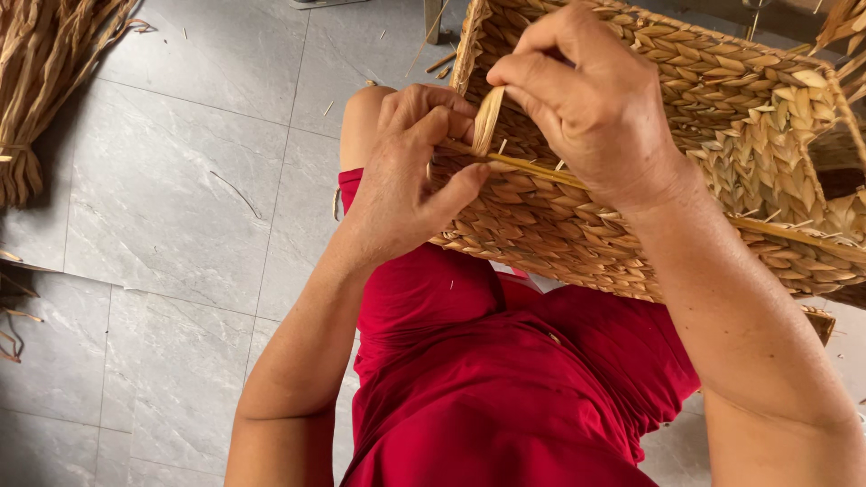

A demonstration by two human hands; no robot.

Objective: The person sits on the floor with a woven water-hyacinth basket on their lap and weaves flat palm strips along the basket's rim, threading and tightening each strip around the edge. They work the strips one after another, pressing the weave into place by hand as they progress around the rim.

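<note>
Grey stone-tile floor (180, 198) across the left half of the frame, strewn with straw scraps; bundle of dried tan rush stalks (41, 81) heaped in the upper left corner. Large rectangular basket of braided pale-brown straw (722, 117) propped on the lap, over red cloth (505, 388), filling the upper right. Left hand (406, 171) at centre, fingers curled and pressed against the weave, thumb below, pinning a thin yellow cane rod (541, 171) that runs rightward along the basket wall. Right hand (586, 99) above it, fingertips pinched together on a flat loop of pale straw strip (488, 117) standing up between the two hands.

Likely trouble: dry strip splitting or snapping at the sharp bend if pulled hard. Loop slackening should the pinch ease, leaving a loose stitch. Rod sliding out of line under the left thumb, skewing the row. Basket tipping off the lap toward the lower right, unsupported there. Stiff stalk ends pricking fingertips.
</note>
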